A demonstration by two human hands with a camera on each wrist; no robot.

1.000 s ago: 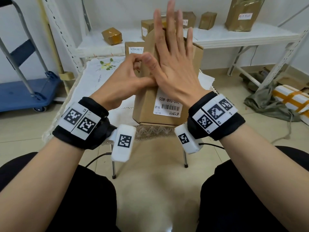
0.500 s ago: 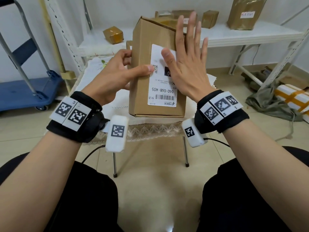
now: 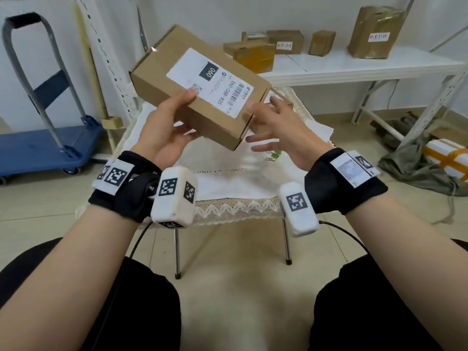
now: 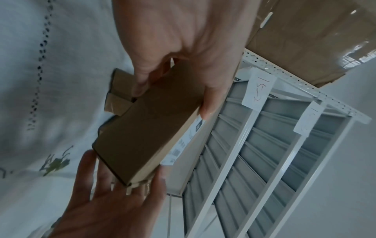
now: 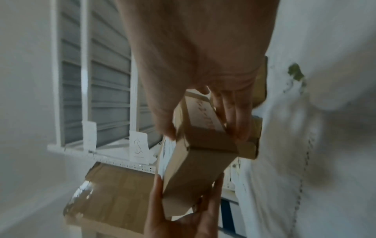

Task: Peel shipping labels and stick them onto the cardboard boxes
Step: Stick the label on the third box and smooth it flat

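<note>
Above the cloth-covered table (image 3: 228, 171) — cardboard box (image 3: 177, 97), tilted, white shipping label (image 3: 210, 82) stuck on top; left hand (image 3: 164, 130) grips its near end, thumb on the label's corner; right hand (image 3: 281, 130) — fingers loosely spread, thumb touching the box's right end.

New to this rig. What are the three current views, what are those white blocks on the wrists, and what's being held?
No robot here: a person works bare-handed, filmed by a head camera looking down and one very wide camera on each wrist; the white blocks on the black wristbands are probably those cameras. The left hand holds a long brown cardboard box in a firm grip, thumb on top, fingers underneath. A white shipping label is already stuck on its top face. The right hand touches the box's near end with spread fingers. Below is a small table under a white embroidered cloth. More brown boxes sit on the white shelf behind.
</note>
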